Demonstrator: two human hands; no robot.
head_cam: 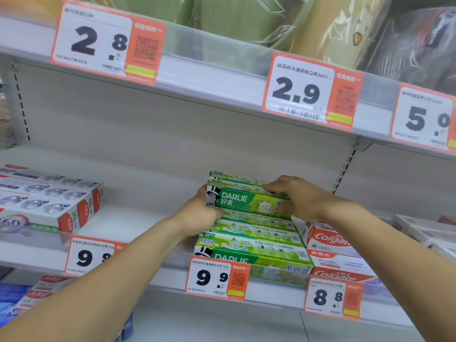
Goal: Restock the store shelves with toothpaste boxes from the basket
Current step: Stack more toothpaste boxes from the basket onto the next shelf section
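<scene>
Green cardboard is what you have between your palms: a Darlie toothpaste box (246,199), lying lengthwise on top of the green Darlie stack (251,240) in the middle of the shelf (138,218), with more green boxes just behind it. Your left hand (206,211) grips its left end, fingers curled round the end with the top-hat logo, and your right hand (293,196) clamps its right end, fingers over the top edge and thumb along the front face. The box looks nearly seated, so the step in hand is probably squaring it on the pile. The risk from here is the pile itself: it is several boxes high and the lower ones sit slightly fanned, so a push from one side only could slide the top layers backward or skew them against the red and white Colgate boxes (330,245) touching the stack on the right. Letting go before the box lies flat could tip it off the front edge. The basket is not in view. You can read "DARLIE" with Chinese characters on the held box and again on the lowest front box. Below the stack an orange-edged price tag (217,278) reads 9.9; the one under the Colgate (333,298) reads 8.8. Well to the left sit white and silver boxes (49,203) marked "360" above a tag starting with 9. On the upper shelf rail (212,70) the tags show 2.8, 2.9 and 5.0.
</scene>
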